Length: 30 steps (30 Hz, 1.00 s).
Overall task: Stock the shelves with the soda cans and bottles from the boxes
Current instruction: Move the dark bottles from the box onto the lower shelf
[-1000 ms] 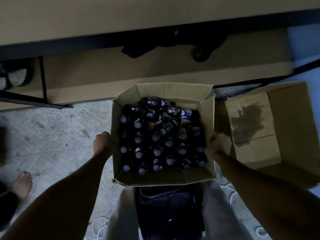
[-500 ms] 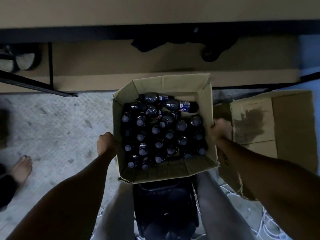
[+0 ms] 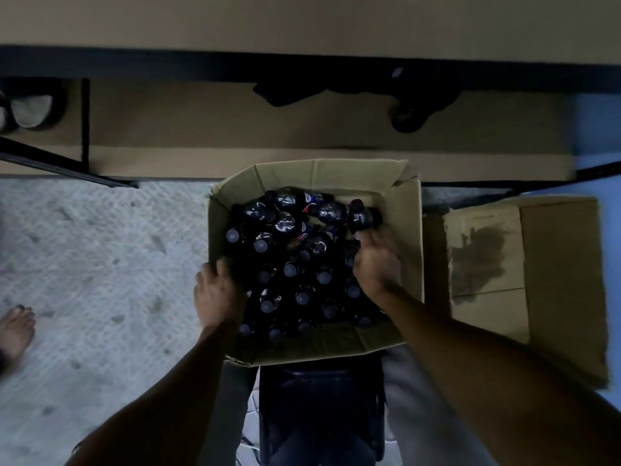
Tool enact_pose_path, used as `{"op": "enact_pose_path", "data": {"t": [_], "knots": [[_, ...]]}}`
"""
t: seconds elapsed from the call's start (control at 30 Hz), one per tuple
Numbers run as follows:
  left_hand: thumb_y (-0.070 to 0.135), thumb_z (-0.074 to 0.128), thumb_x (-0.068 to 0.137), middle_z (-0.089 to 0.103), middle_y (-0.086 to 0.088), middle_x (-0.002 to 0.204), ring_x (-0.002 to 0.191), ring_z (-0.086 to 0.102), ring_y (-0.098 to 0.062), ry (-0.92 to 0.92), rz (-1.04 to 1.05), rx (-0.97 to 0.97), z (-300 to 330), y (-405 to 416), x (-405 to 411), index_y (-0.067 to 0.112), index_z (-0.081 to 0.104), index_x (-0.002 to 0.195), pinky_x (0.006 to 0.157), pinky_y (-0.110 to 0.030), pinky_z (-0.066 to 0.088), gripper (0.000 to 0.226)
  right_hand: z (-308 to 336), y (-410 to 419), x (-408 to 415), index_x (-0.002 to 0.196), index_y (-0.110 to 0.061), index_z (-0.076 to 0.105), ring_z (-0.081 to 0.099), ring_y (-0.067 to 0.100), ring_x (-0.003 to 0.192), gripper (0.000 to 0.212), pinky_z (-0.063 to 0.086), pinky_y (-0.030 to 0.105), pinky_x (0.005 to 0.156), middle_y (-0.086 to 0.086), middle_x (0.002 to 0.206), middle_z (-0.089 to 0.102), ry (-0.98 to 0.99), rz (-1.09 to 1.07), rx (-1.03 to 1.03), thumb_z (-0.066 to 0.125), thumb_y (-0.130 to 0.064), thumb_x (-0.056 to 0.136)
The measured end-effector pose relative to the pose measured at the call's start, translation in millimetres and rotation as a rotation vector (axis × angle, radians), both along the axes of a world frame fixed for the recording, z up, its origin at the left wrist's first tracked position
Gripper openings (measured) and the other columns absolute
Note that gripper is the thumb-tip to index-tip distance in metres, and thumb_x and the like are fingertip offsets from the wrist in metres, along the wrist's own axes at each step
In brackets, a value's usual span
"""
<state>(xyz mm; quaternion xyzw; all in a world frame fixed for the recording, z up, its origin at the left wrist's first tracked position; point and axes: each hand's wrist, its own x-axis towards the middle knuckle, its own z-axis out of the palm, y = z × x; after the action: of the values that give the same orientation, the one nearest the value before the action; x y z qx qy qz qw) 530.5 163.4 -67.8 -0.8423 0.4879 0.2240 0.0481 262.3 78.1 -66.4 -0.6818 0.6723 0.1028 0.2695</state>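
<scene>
Bottles (image 3: 292, 264) filled the open cardboard box (image 3: 405, 230) at the centre of the frame, most standing upright with their caps showing, a few lying across the top near the far wall. The person stood over it, both hands inside. The right hand (image 3: 376, 260) was blurred, but its fingers (image 3: 364, 235) seemed to be curled about the base of one dark bottle (image 3: 361, 215) at the upper right of the box, raised a little above its neighbours. The left hand (image 3: 218, 290) rested at the left wall of the box among the bottles; whether its fingers held one I could not tell, since they were lost in the dark.

This looked to be the unloading step, barely begun, for the box was nearly full. The shelf (image 3: 302, 129) ran across the upper part of the frame, just beyond the box. Next, I judged, the gripped bottle had to be lifted clear without toppling the loose ones beside it, then set upright on the shelf.

A second, flattened carton (image 3: 554, 280) lay at the right.
</scene>
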Motion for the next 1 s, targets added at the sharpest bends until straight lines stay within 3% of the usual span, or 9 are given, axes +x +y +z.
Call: {"op": "enact_pose_path", "data": {"t": [0.17,0.27,0.37,0.57,0.83,0.93,1.0], "knots": [[0.009,0.063,0.079,0.052,-0.022,0.106,0.098,0.051,-0.043,0.151,-0.041,-0.013,-17.1,-12.2,-12.9,0.004,0.053,0.116,0.071,-0.049,0.048,0.038,-21.7,-4.2,32.0,0.137,-0.014,0.049,0.048,0.028,0.123,0.043,0.048,0.037,0.089,0.011,0.134,0.052,-0.127,0.03,-0.012,0.052,-0.014,0.094],[0.026,0.064,0.084,0.052,-0.018,0.116,0.107,0.05,-0.038,0.189,-0.044,0.014,-26.8,-27.0,-21.4,0.01,0.049,0.124,0.076,-0.047,0.049,0.046,-33.0,-13.3,36.2,0.137,-0.012,0.049,0.049,0.03,0.122,0.044,0.048,0.037,0.086,0.012,0.134,0.053,-0.108,-0.057,-0.025,0.052,-0.012,0.093],[0.035,0.064,0.085,0.05,-0.016,0.125,0.112,0.051,-0.036,0.22,-0.051,0.036,-41.0,-41.9,-28.0,0.016,0.041,0.132,0.083,-0.046,0.049,0.055,-46.4,-22.8,38.0,0.137,-0.013,0.049,0.048,0.029,0.122,0.045,0.047,0.036,0.089,0.01,0.134,0.053,-0.099,0.046,0.015,0.054,-0.013,0.093],[0.017,0.062,0.088,0.052,-0.02,0.119,0.107,0.054,-0.04,0.195,-0.044,-0.084,-71.0,-51.4,-29.3,0.008,0.051,0.122,0.08,-0.045,0.047,0.037,-74.7,-26.2,48.3,0.144,-0.031,0.043,0.034,0.029,0.136,0.063,0.04,0.047,0.107,0.005,0.15,0.037,-0.12,0.394,0.223,0.06,-0.009,0.087],[0.011,0.064,0.083,0.054,-0.013,0.114,0.109,0.053,-0.033,0.31,0.036,-0.328,-94.6,-41.5,-29.6,0.01,0.058,0.117,0.097,-0.039,0.044,0.035,-101.8,-33.6,56.7,0.146,-0.045,0.035,0.021,0.03,0.144,0.078,0.036,0.044,0.112,0.001,0.159,0.017,-0.087,0.574,0.223,0.062,-0.006,0.084],[0.005,0.064,0.081,0.058,-0.011,0.114,0.11,0.054,-0.029,0.365,0.09,-0.415,-96.6,-36.7,-36.8,0.008,0.058,0.116,0.098,-0.031,0.041,0.036,-112.6,-37.2,54.0,0.145,-0.041,0.037,0.019,0.028,0.147,0.072,0.034,0.046,0.113,0.002,0.16,0.017,-0.101,0.605,0.225,0.067,-0.015,0.085],[0.002,0.062,0.081,0.062,-0.008,0.112,0.107,0.056,-0.023,0.446,0.149,-0.442,-95.9,-33.8,-41.7,0.012,0.056,0.116,0.093,-0.019,0.037,0.037,-116.7,-37.6,52.0,0.144,-0.036,0.04,0.024,0.027,0.145,0.066,0.035,0.044,0.112,0.004,0.158,0.024,-0.134,0.605,0.217,0.07,-0.024,0.087]]}}
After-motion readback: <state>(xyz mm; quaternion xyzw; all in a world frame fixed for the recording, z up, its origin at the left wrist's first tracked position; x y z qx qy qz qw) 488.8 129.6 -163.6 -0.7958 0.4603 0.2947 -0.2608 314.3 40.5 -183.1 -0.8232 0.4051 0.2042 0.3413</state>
